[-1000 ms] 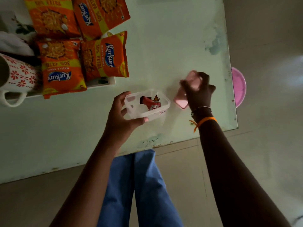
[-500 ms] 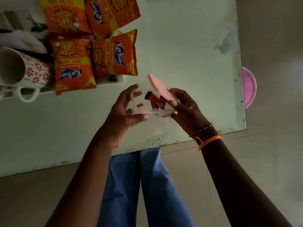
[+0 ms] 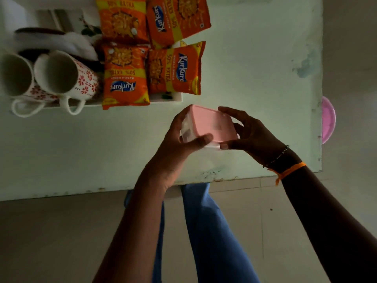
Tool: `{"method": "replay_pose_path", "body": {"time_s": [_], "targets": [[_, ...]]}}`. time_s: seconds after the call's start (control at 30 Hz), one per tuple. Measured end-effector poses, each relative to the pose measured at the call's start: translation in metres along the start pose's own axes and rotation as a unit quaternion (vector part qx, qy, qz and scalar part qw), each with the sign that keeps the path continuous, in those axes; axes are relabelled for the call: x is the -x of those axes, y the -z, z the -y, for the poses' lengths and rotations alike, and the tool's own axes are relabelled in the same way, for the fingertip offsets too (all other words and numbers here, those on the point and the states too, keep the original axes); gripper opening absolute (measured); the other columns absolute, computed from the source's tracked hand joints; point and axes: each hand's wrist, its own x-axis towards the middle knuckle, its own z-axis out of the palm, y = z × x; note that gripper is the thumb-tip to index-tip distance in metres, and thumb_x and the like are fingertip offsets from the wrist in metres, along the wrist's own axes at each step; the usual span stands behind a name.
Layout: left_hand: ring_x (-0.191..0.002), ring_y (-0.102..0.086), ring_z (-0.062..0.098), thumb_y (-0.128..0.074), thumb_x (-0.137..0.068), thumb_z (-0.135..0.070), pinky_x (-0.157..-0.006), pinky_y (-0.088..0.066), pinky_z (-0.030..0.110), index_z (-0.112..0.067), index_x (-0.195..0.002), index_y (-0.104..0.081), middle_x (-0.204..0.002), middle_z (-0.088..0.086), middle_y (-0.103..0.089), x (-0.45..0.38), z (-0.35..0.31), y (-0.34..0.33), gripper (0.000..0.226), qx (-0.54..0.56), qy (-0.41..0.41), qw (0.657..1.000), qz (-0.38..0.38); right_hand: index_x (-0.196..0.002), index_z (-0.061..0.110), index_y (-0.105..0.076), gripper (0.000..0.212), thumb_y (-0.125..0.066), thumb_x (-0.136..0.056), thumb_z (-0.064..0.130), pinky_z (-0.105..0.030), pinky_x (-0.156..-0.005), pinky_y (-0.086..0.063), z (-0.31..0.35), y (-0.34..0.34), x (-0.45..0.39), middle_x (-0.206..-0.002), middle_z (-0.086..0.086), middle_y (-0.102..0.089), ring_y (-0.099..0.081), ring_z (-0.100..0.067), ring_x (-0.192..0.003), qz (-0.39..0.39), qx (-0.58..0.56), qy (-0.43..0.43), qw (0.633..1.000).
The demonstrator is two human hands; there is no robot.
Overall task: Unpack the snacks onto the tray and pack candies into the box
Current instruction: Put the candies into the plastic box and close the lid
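Note:
A small clear plastic box (image 3: 186, 130) with a pink lid (image 3: 212, 125) on top is held between both hands above the pale green table (image 3: 255, 68). My left hand (image 3: 179, 144) grips its left side, thumb across the near edge. My right hand (image 3: 251, 133) holds its right side, fingers on the far edge and thumb underneath. The lid hides the candies inside. Several orange Kurkure snack packets (image 3: 126, 76) lie on the white tray (image 3: 175, 98) at the back left.
Two white mugs with red flowers (image 3: 67, 78) lie on their sides on the tray's left part, beside white cloth (image 3: 59, 42). A pink round object (image 3: 328, 119) sticks out past the table's right edge. My blue trousers (image 3: 204, 231) are below the table's near edge.
My right hand brought the pink lid from the table's right side over the open box and set it on top. The candies are now covered. Both hands hold the closed box.

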Motion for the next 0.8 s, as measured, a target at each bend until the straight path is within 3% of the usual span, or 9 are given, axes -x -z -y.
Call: {"method": "replay_pose_path", "body": {"time_s": [0.1, 0.23, 0.37, 0.43, 0.67, 0.8], "targets": [[-0.124, -0.048, 0.014, -0.08, -0.048, -0.058, -0.103, -0.043, 0.036, -0.042, -0.125, -0.042, -0.132, -0.001, -0.05, 0.001, 0.007, 0.01, 0.087, 0.022, 0.002, 0.999, -0.037, -0.125, 0.03, -0.043, 0.086, -0.077, -0.055, -0.006, -0.037, -0.1, -0.049, -0.002, -0.017, -0.006, -0.139, -0.003, -0.036, -0.047, -0.016, -0.126, -0.008, 0.007, 0.012, 1.0], [-0.122, -0.047, 0.018, -0.075, -0.056, -0.031, -0.102, -0.044, 0.04, -0.037, -0.13, -0.038, -0.136, 0.007, -0.045, 0.007, 0.014, 0.039, 0.084, 0.035, -0.014, 0.998, -0.05, -0.126, 0.031, -0.039, 0.088, -0.078, -0.058, -0.008, -0.032, -0.095, -0.052, 0.0, -0.046, -0.016, -0.14, -0.004, -0.033, -0.046, -0.019, -0.125, 0.002, 0.057, 0.021, 0.998], [-0.115, -0.048, 0.013, -0.068, -0.056, -0.013, -0.081, -0.052, 0.023, -0.049, -0.12, -0.04, -0.132, 0.001, -0.044, 0.026, 0.009, 0.082, 0.079, 0.039, -0.047, 0.997, -0.054, -0.121, 0.038, -0.037, 0.088, -0.077, -0.059, -0.009, -0.021, -0.079, -0.055, 0.006, -0.092, -0.03, -0.134, 0.004, -0.035, -0.055, -0.009, -0.111, 0.033, 0.072, 0.039, 0.996], [-0.113, -0.048, 0.012, -0.071, -0.051, -0.017, -0.074, -0.052, 0.019, -0.051, -0.117, -0.043, -0.128, -0.002, -0.046, 0.036, 0.0, 0.107, 0.079, 0.055, -0.058, 0.995, -0.056, -0.119, 0.041, -0.037, 0.087, -0.078, -0.06, -0.008, -0.02, -0.075, -0.054, 0.013, -0.119, -0.037, -0.134, 0.003, -0.035, -0.056, -0.003, -0.107, 0.033, 0.069, 0.052, 0.996], [-0.108, -0.054, 0.006, -0.072, -0.054, -0.024, -0.074, -0.05, 0.02, -0.045, -0.111, -0.05, -0.12, -0.009, -0.053, 0.07, -0.038, 0.206, 0.065, 0.049, -0.093, 0.993, -0.059, -0.117, 0.033, -0.038, 0.088, -0.076, -0.055, -0.016, -0.027, -0.076, -0.057, 0.04, -0.215, -0.069, -0.133, 0.0, -0.038, -0.058, 0.0, -0.105, 0.032, 0.053, 0.094, 0.994], [-0.11, -0.055, 0.012, -0.068, -0.059, -0.025, -0.077, -0.05, 0.026, -0.041, -0.113, -0.051, -0.121, -0.005, -0.057, 0.085, -0.065, 0.249, 0.059, 0.011, -0.094, 0.994, -0.051, -0.117, 0.033, -0.039, 0.087, -0.074, -0.057, -0.017, -0.021, -0.072, -0.055, 0.055, -0.256, -0.078, -0.126, 0.01, -0.042, -0.057, 0.001, -0.105, 0.041, 0.053, 0.118, 0.991]]}}
